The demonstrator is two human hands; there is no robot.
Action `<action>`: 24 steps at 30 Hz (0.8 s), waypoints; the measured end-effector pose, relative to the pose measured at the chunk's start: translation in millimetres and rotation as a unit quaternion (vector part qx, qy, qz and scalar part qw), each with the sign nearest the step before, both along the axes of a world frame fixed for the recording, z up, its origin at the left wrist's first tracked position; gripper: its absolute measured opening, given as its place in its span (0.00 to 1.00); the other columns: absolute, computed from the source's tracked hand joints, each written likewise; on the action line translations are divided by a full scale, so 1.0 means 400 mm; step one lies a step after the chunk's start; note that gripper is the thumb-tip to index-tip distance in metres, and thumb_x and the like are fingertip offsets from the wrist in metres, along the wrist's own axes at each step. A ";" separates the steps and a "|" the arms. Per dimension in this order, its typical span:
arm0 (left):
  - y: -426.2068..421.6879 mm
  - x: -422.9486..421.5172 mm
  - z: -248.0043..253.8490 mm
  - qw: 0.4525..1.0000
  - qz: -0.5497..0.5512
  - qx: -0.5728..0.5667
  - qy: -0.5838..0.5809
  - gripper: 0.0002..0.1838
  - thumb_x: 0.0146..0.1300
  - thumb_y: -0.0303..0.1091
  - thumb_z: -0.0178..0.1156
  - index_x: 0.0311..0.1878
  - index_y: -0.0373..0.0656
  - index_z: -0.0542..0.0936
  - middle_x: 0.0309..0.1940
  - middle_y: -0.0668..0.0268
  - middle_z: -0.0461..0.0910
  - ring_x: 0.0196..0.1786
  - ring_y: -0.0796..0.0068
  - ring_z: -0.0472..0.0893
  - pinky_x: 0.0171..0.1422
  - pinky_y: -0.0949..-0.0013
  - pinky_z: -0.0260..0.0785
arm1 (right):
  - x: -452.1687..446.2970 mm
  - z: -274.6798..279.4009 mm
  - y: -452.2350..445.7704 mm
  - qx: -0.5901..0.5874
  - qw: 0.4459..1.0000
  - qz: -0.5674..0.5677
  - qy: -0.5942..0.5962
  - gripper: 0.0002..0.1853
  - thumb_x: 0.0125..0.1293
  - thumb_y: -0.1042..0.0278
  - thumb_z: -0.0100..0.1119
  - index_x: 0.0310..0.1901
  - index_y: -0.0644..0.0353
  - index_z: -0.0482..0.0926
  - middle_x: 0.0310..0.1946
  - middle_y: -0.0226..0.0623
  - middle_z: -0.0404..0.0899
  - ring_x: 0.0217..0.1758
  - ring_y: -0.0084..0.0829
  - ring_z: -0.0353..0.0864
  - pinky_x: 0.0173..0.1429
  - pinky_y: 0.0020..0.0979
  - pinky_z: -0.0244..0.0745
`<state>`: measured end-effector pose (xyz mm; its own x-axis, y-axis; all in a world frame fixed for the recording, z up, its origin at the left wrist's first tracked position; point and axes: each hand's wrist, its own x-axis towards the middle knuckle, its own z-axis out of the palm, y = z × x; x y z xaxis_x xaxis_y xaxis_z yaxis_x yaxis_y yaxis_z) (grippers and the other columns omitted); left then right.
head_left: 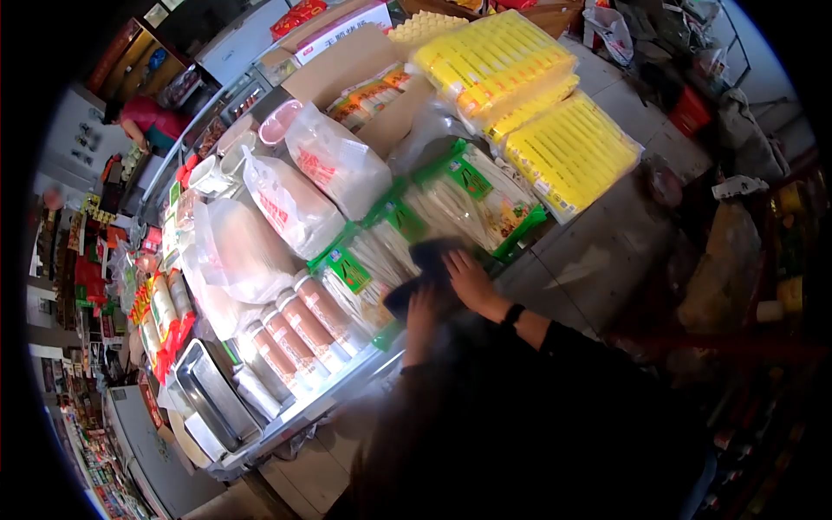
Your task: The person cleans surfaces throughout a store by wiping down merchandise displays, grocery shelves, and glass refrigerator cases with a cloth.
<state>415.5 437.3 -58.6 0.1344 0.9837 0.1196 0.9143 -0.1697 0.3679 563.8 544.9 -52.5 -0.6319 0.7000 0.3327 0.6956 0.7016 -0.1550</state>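
Note:
A dark cloth-like item (431, 255) is at my hands, over the near edge of the noodle packets. My right hand (471, 279) has its fingers laid across it, a black band on the wrist. Beside it, my left hand (422, 314) grips the lower part of the dark item, somewhat blurred. Just beyond lie green-and-clear packets of pale noodles (400, 224). Left of my left hand are clear tubes of brown noodles (299, 325). The thumbs and undersides of both hands are hidden.
Yellow wrapped packs (568, 152) are stacked at the right end of the display. White plastic bags (290, 204) and an open carton (386, 113) stand behind. A metal tray (212, 390) lies at left. A person (154, 120) bends over in the background.

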 end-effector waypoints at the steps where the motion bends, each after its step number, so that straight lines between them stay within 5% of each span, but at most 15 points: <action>1: -0.007 -0.004 -0.006 1.000 -0.016 0.011 -0.005 0.34 0.51 0.22 0.53 0.64 0.60 0.76 0.71 0.55 0.63 0.73 0.52 0.61 0.76 0.50 0.51 | 0.006 -0.017 -0.015 -0.013 1.000 -0.001 0.022 0.24 0.58 0.68 0.58 0.57 0.66 0.75 0.60 0.48 0.72 0.64 0.44 0.68 0.67 0.38 0.66; 5: -0.038 -0.017 0.054 0.991 -0.037 0.034 -0.124 0.29 0.57 0.21 0.48 0.62 0.51 0.76 0.57 0.54 0.78 0.64 0.51 0.73 0.72 0.50 0.58 | 0.038 0.049 -0.056 -0.221 0.970 -0.006 0.105 0.18 0.61 0.65 0.59 0.50 0.65 0.79 0.54 0.48 0.76 0.56 0.49 0.74 0.54 0.43 0.74; 8: -0.045 -0.036 0.121 0.989 -0.031 0.048 -0.134 0.31 0.55 0.18 0.49 0.63 0.50 0.76 0.53 0.53 0.80 0.59 0.52 0.77 0.68 0.55 0.65 | 0.053 0.075 -0.049 -0.318 0.944 -0.038 0.082 0.18 0.61 0.61 0.62 0.46 0.68 0.79 0.48 0.52 0.78 0.49 0.53 0.78 0.49 0.47 0.75; 10: -0.061 -0.039 0.178 0.978 0.020 -0.060 -0.201 0.33 0.51 0.15 0.49 0.63 0.48 0.76 0.52 0.52 0.80 0.56 0.52 0.79 0.63 0.60 0.70 | 0.061 0.065 -0.040 -0.309 0.944 -0.024 0.113 0.19 0.61 0.61 0.63 0.46 0.69 0.79 0.47 0.53 0.79 0.47 0.54 0.78 0.48 0.47 0.76; 12: -0.071 -0.023 0.160 0.979 0.044 -0.037 -0.198 0.33 0.50 0.14 0.48 0.62 0.47 0.76 0.52 0.52 0.80 0.55 0.52 0.79 0.62 0.61 0.71 | 0.046 0.065 -0.001 -0.288 0.945 -0.016 0.157 0.20 0.60 0.60 0.64 0.46 0.70 0.79 0.45 0.54 0.79 0.45 0.55 0.79 0.48 0.47 0.76; 14: -0.022 0.005 0.200 0.976 0.072 -0.032 -0.202 0.33 0.49 0.14 0.47 0.60 0.45 0.77 0.52 0.52 0.80 0.54 0.51 0.80 0.60 0.60 0.72 | 0.046 0.081 0.058 -0.394 0.902 -0.024 0.174 0.25 0.61 0.55 0.64 0.51 0.70 0.79 0.50 0.53 0.80 0.56 0.49 0.78 0.59 0.42 0.73; 19: 0.121 0.112 0.247 0.974 0.137 0.107 -0.148 0.31 0.52 0.16 0.47 0.62 0.45 0.76 0.57 0.51 0.78 0.59 0.51 0.77 0.63 0.58 0.71 | 0.045 0.222 0.258 -0.232 0.905 0.034 0.354 0.24 0.60 0.61 0.66 0.54 0.67 0.78 0.51 0.52 0.79 0.56 0.48 0.77 0.59 0.39 0.72; 24: 0.316 0.255 0.266 0.987 0.087 0.122 -0.055 0.31 0.57 0.23 0.50 0.67 0.47 0.70 0.71 0.52 0.62 0.72 0.48 0.63 0.73 0.52 0.57 | 0.157 0.336 0.384 -0.197 0.927 0.013 0.318 0.24 0.57 0.66 0.65 0.56 0.62 0.76 0.44 0.48 0.74 0.49 0.49 0.75 0.51 0.44 0.73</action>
